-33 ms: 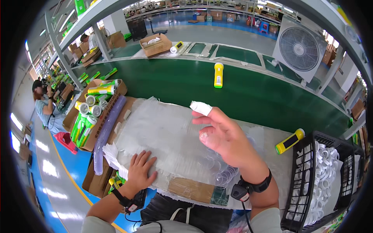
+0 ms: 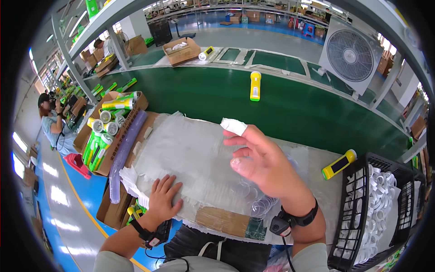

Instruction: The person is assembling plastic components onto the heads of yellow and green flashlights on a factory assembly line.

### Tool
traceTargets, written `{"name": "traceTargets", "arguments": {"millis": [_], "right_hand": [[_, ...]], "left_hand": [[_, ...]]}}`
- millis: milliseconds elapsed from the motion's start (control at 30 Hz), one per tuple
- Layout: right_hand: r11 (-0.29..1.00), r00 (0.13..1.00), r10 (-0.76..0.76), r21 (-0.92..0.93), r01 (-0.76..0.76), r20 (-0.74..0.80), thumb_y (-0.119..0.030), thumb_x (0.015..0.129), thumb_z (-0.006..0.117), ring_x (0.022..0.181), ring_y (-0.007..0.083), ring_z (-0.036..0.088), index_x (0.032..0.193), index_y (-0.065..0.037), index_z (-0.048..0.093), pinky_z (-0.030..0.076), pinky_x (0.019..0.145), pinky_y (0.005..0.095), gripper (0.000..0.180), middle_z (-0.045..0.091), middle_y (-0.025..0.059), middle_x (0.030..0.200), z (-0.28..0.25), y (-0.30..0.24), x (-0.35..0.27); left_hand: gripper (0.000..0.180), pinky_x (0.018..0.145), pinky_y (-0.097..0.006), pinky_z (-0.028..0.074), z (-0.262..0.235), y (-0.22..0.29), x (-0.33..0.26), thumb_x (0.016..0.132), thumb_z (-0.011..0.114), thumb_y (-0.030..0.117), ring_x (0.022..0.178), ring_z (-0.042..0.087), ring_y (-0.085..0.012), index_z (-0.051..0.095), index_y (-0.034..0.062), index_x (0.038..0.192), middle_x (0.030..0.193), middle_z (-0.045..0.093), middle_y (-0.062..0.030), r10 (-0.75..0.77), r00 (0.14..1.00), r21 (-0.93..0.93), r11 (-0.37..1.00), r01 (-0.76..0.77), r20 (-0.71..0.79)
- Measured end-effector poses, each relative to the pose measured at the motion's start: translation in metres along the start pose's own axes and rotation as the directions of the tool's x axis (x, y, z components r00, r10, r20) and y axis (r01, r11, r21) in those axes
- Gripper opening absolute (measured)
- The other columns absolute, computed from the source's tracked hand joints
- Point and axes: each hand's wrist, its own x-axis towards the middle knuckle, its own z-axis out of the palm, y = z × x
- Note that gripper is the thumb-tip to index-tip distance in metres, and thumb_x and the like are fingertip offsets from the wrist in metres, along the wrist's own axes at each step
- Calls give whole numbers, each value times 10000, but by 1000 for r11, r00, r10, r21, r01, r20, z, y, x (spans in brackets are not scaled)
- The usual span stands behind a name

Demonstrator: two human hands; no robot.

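My left hand lies flat on the cardboard-and-film-covered work surface, fingers spread, holding nothing. Above the same surface, farther right, my right hand is raised with its fingers loosely apart and nothing in them. White tape wraps one of its fingertips. Clear plastic rings lie beneath and beside that hand. Beyond it, a yellow and white flashlight rests on the green conveyor belt. A second yellow flashlight lies at the right, next to the black crate.
The black crate at the right holds many white rings. At the left, a cardboard box is full of green and yellow flashlights, with a clear plastic tube along it. A fan stands beyond the belt; co-workers are at the left.
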Motion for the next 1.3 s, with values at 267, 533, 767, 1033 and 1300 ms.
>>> {"name": "traceTargets", "arguments": {"millis": [267, 533, 767, 1033, 1300], "right_hand": [[990, 774, 116, -140, -35, 623, -114, 789, 594, 831, 304, 534, 1000, -20, 554, 439, 772, 362, 234, 512, 158, 892, 3, -56, -42], [919, 673, -394, 253, 302, 626, -142, 797, 564, 693, 293, 512, 803, -25, 528, 447, 695, 377, 122, 500, 151, 804, -13, -20, -64], [862, 659, -499, 242, 446, 562, -266, 806, 580, 631, 244, 502, 869, 19, 578, 449, 617, 342, 292, 522, 132, 759, -19, -20, -49], [842, 641, -487, 123, 526, 594, -283, 833, 583, 714, 132, 532, 975, 8, 558, 474, 637, 296, 325, 571, 63, 842, -27, -22, -26], [774, 652, -418, -127, 620, 632, -300, 860, 587, 797, 20, 563, 1080, -3, 539, 500, 658, 250, 373, 620, -5, 924, -41, -61, -25]], "left_hand": [[527, 1065, -522, 218, -6, -3, 1, 732, 531, 247, 1281, 353, -373, 514, 67, 1227, 1354, 417, -186, 2, 1000, 71, 997, -3, 16], [546, 1068, -529, 206, 1, -8, -4, 733, 521, 221, 1289, 334, -390, 483, 72, 1258, 1361, 401, -195, -13, 996, 67, 998, 7, 90], [558, 1073, -530, 194, -3, -4, -3, 730, 524, 207, 1299, 317, -384, 467, 76, 1270, 1370, 387, -188, 0, 994, 49, 999, -5, 112], [564, 1075, -525, 195, -2, -6, -1, 729, 527, 210, 1305, 311, -374, 459, 83, 1275, 1377, 381, -174, 3, 994, 59, 998, -10, 112], [560, 1073, -533, 190, 12, -9, 9, 735, 525, 217, 1298, 314, -383, 459, 74, 1272, 1371, 381, -193, 72, 995, 64, 995, -77, 75]]}}
